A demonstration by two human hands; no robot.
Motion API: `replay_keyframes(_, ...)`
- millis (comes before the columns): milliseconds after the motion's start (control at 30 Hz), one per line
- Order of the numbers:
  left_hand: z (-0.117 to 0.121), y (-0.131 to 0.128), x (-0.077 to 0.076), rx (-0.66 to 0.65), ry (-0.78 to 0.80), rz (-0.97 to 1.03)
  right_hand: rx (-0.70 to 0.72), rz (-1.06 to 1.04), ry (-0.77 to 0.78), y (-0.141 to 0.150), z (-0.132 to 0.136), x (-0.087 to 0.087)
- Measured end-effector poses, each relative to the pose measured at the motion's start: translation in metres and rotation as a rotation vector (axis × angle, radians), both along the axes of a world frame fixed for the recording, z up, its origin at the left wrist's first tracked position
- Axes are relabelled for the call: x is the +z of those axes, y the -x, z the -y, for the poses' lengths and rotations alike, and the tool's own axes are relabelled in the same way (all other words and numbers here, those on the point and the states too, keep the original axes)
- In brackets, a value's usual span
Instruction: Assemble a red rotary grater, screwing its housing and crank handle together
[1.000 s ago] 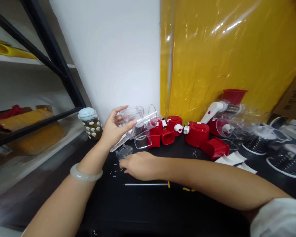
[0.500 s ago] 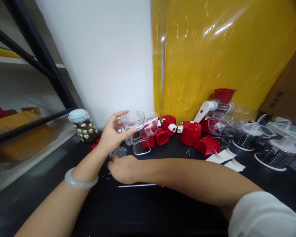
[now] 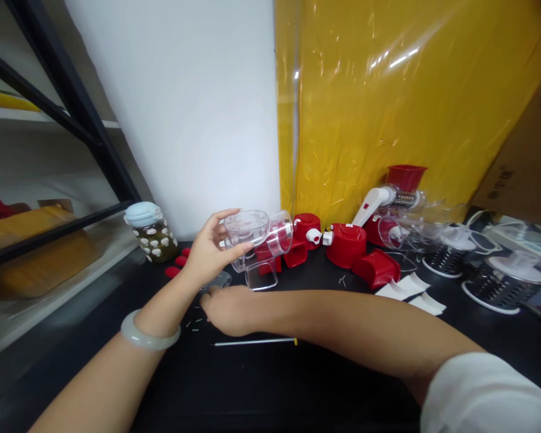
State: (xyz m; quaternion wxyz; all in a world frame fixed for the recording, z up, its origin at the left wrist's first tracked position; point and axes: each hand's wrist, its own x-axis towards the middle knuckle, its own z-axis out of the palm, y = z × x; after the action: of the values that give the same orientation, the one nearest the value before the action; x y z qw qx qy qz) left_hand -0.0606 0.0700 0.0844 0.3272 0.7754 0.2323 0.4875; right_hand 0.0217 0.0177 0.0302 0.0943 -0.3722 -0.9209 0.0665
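My left hand (image 3: 210,249) grips a clear plastic housing (image 3: 247,225) by its round open rim, thumb at the front and fingers behind. The housing is held tilted, with a clear side tube and a squarish lower opening (image 3: 261,275). My right hand (image 3: 229,310) is low by the black table, below the housing. Its fingers are curled together against the near edge of a grey disc (image 3: 222,279); my hand hides part of the disc and whatever is pinched. Several small screws (image 3: 195,322) lie left of that hand. A thin screwdriver-like rod (image 3: 256,343) with a yellow end lies in front of it.
Red bases (image 3: 346,245), a red chute (image 3: 377,268) and white curved pieces (image 3: 403,287) stand or lie to the right. Farther right are grater drums (image 3: 502,279) and an assembled rotary grater (image 3: 403,195). At left stand a lidded jar (image 3: 151,231) and a shelf (image 3: 49,300).
My left hand and the clear housing have shifted slightly right and down. My right hand has moved slightly right and remains at the grey disc. The rod's yellow end shows more now.
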Motion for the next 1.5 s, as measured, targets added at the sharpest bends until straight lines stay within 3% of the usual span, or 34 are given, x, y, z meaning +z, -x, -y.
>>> replay_keyframes(100,0.001,0.000,0.001,0.001,0.011,-0.003,0.110,0.027,-0.041,-0.020,0.018,0.012)
replay_keyframes(233,0.006,-0.007,-0.005,-0.041,0.057,0.018,0.294,-0.051,0.006,-0.066,0.050,0.044)
replay_keyframes(400,0.025,-0.037,-0.022,-0.167,0.099,-0.034,0.146,-0.576,-0.038,-0.123,0.077,0.093)
replay_keyframes(533,0.034,-0.066,-0.034,-0.209,0.055,0.004,0.032,-0.810,-0.152,-0.155,0.069,0.116)
replay_keyframes(700,0.033,-0.079,-0.042,-0.270,0.173,0.005,-0.117,-0.877,-0.097,-0.171,0.045,0.104)
replay_keyframes(833,0.033,-0.074,-0.044,-0.279,0.227,-0.010,-0.155,-0.896,0.013,-0.169,0.034,0.083)
replay_keyframes(967,0.034,-0.069,-0.046,-0.278,0.228,-0.021,-0.136,-0.870,0.029,-0.164,0.035,0.074)
replay_keyframes(1167,0.031,-0.063,-0.049,-0.319,0.226,-0.033,-0.213,-0.800,-0.130,-0.157,0.042,0.073)
replay_keyframes(1300,0.030,-0.061,-0.053,-0.334,0.213,-0.059,-0.171,-0.696,-0.237,-0.155,0.043,0.072)
replay_keyframes(1500,0.029,-0.061,-0.059,-0.352,0.186,-0.047,-0.139,-0.687,-0.197,-0.155,0.042,0.070)
